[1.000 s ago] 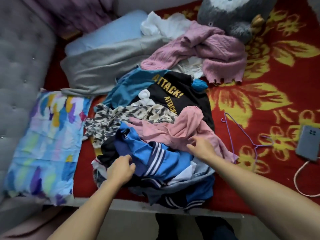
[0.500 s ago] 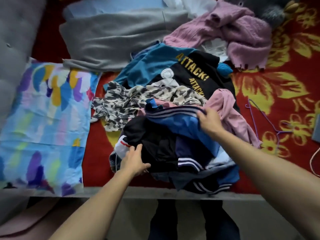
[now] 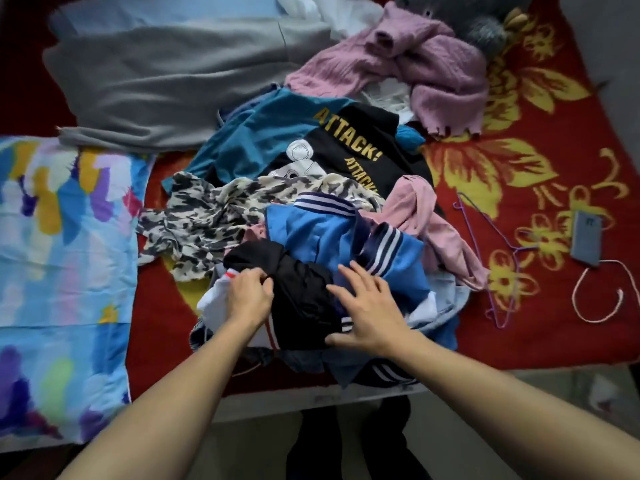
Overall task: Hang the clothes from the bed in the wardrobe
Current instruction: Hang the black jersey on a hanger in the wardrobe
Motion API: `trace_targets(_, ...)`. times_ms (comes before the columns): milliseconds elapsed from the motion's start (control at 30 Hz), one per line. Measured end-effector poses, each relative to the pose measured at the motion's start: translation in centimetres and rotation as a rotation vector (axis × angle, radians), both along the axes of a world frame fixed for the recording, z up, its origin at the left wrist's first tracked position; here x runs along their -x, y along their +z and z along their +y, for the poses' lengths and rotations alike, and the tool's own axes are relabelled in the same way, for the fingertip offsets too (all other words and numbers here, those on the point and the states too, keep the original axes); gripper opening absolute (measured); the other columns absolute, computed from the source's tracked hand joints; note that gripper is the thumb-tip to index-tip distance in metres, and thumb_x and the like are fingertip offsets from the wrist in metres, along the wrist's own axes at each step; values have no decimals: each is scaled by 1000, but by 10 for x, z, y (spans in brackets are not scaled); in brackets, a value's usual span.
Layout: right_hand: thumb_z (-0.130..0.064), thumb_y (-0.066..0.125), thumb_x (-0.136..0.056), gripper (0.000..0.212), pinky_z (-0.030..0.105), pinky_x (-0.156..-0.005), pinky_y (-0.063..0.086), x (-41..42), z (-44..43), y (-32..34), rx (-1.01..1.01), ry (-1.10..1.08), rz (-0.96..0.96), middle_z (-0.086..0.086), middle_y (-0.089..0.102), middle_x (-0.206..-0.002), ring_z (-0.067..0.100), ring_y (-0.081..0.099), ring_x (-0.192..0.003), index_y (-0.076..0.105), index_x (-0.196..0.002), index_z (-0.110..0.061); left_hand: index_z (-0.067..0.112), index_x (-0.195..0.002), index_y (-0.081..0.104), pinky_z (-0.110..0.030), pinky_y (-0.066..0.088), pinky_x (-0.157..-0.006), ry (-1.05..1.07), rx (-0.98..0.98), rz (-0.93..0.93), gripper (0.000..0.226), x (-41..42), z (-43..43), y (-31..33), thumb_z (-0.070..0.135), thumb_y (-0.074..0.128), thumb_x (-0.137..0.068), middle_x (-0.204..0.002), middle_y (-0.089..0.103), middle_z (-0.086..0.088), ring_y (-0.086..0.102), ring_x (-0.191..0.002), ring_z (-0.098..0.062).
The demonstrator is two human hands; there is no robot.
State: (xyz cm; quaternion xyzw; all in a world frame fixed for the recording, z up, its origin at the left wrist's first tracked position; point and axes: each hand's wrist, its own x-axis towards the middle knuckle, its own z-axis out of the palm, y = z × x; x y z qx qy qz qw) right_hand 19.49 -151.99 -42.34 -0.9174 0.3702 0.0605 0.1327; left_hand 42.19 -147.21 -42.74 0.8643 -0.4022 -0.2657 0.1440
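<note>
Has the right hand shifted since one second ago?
Yes. The right hand left the pink garment and moved leftward, away from the purple hanger, onto the black garment.

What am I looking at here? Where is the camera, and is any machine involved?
There is no machine here: a person works with two bare hands. The picture comes from a wide-angle camera worn on their head. It looks down, so both forearms reach in from the bottom edge.

On the bed's red cover lies a pile of clothes. It includes a blue jacket, a black garment and, further back, a pink sweater. To the right lie a purple hanger and a phone. A colourful pillow lies on the left.

The left hand grips the black garment. The right hand rests open on the pile and holds nothing.
</note>
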Motion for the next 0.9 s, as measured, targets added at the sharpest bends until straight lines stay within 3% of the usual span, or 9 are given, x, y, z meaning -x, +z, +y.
trace_targets(100, -54, 60, -72, 47, 48, -98, 38, -2, 2, -18, -67, -40, 39, 3, 57, -135, 28, 45, -133, 71, -107, -24, 4, -89, 74, -33, 44, -77, -46, 231, 34, 15, -7, -35, 46, 15, 64, -85, -90, 73, -13, 65, -89, -28)
trace_targets(267, -19, 51, -90, 22, 34, -72, 42, 6, -107, 46, -220, -862, -468, 12, 68, -86, 27, 60, -85, 71, -88, -9, 8, -94, 73, -30, 42, -74, -144, 268, 77, 20, -17, -66, 95, 26, 68, -86, -87, 72, -9, 65, -86, -25)
trace_targets(367, -19, 51, -90, 23, 33, -64, 33, 23, -169, 107, -194, -981, -778, 5, 49, -69, 18, 44, -70, 63, -72, -11, 11, -127, 56, -31, 44, -88, -235, 131, 100, 61, -15, -67, 112, 38, 77, -77, -103, 68, -10, 62, -100, -29)
trace_targets(467, -34, 50, -84, 34, 38, -59, 29, 24, -206, 163, -198, -998, -982, -1, 40, -60, 15, 37, -64, 48, -57, -14, 9, -141, 41, -26, 35, -99, -339, 48, 88, 86, -3, -62, 118, 21, 85, -67, -130, 57, -15, 52, -121, -29)
trace_targets(567, -32, 51, -88, 32, 37, -65, 36, 25, -216, 225, -281, -1059, -1267, -3, 48, -65, 19, 44, -71, 52, -58, -18, 13, -129, 53, -32, 44, -83, -110, 71, 113, 64, 4, -62, 115, 7, 71, -69, -103, 67, -18, 62, -103, -35)
trace_targets(667, -20, 56, -91, 23, 35, -67, 50, 42, -218, 271, -381, -1099, -1517, 4, 61, -71, 20, 57, -71, 63, -70, -15, 6, -120, 58, -35, 46, -85, 31, 14, 105, 54, 7, -69, 129, 2, 68, -67, -108, 65, -20, 60, -106, -34)
trace_targets(733, -16, 60, -88, 18, 33, -64, 53, 62, -212, 286, -486, -1112, -1594, 0, 63, -64, 16, 60, -62, 65, -71, -15, 2, -93, 66, -33, 46, -72, 63, -20, 118, 26, 8, -74, 147, 0, 65, -68, -86, 65, -18, 63, -87, -29)
trace_targets(800, -20, 62, -84, 16, 32, -63, 52, 88, -200, 282, -544, -1144, -1552, -1, 63, -64, 15, 60, -60, 64, -68, -16, 2, -67, 66, -30, 35, -56, 105, 39, 204, 4, 8, -80, 171, 0, 64, -70, -62, 51, -12, 50, -64, -20)
trace_targets(900, -29, 65, -72, 18, 39, -74, 52, 132, -173, 241, -655, -1162, -1336, 8, 68, -84, 23, 62, -74, 70, -78, -13, 5, -59, 64, -27, 24, -50, 184, 305, 402, 15, 14, -90, 224, 11, 72, -71, -53, 44, -2, 35, -53, -13)
